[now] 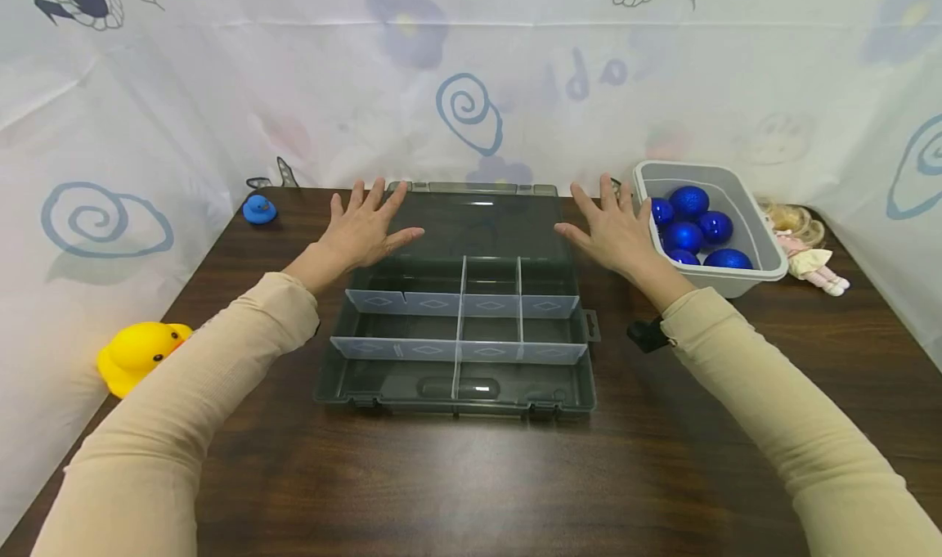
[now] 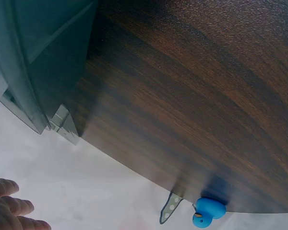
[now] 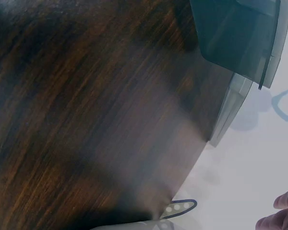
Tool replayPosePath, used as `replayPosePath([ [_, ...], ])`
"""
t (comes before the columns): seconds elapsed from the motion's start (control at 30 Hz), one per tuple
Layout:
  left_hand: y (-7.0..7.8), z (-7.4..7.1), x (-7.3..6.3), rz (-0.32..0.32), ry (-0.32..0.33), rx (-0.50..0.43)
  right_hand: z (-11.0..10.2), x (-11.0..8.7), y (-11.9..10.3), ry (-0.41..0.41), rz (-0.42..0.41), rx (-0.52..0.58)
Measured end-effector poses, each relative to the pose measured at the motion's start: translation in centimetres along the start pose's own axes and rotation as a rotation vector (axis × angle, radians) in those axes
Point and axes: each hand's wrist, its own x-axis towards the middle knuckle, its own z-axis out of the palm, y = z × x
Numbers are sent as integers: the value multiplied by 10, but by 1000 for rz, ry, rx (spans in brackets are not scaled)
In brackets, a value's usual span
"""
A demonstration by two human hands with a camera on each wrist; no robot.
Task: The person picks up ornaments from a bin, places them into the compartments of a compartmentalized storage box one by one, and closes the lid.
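Note:
A dark translucent organizer box (image 1: 456,389) lies open in the middle of the table, split into compartments by pale dividers (image 1: 462,303). Its lid (image 1: 478,222) is swung back toward the wall. My left hand (image 1: 365,228) hovers at the lid's left edge with straight, spread fingers. My right hand (image 1: 612,231) mirrors it at the lid's right edge. Neither hand grips anything; whether they touch the lid I cannot tell. The left wrist view shows the lid (image 2: 43,57) with fingertips (image 2: 9,208) apart from it. In the right wrist view, fingertips (image 3: 278,211) show below the lid (image 3: 240,33).
A grey bin (image 1: 751,213) with several shiny blue balls (image 1: 688,201) stands right of my right hand. A small doll (image 1: 805,250) lies beyond it. A blue duck (image 1: 259,209) sits at the back left, a yellow duck (image 1: 140,354) at the left edge. Dark wooden table (image 1: 471,475).

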Motion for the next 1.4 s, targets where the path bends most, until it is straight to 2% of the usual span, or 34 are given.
replayPosePath([
  [0.23,-1,-2,-1,-17,-18,-28,-1,-2,4,11,-12,13],
  [0.33,-4,-5,-9,-1,-23,-122,-3,-4,9,55,-39,74],
  [0.5,-15,-12,-39,44,-55,-410,-13,-5,31,297,-104,304],
  [0.6,-22,-12,-59,10,-96,-522,-23,-4,55,412,-40,460],
  [0.7,-30,-6,-74,-24,-134,-595,-28,-2,82,434,71,563],
  [0.83,-40,5,-84,-1,-179,-713,-29,1,108,354,142,563],
  [1.03,-54,20,-87,72,-239,-859,-24,11,122,109,97,406],
  [1.2,-62,25,-83,120,-273,-890,-23,18,123,-15,29,233],
  [1.4,-66,25,-79,129,-275,-882,-19,28,128,-99,1,137],
])
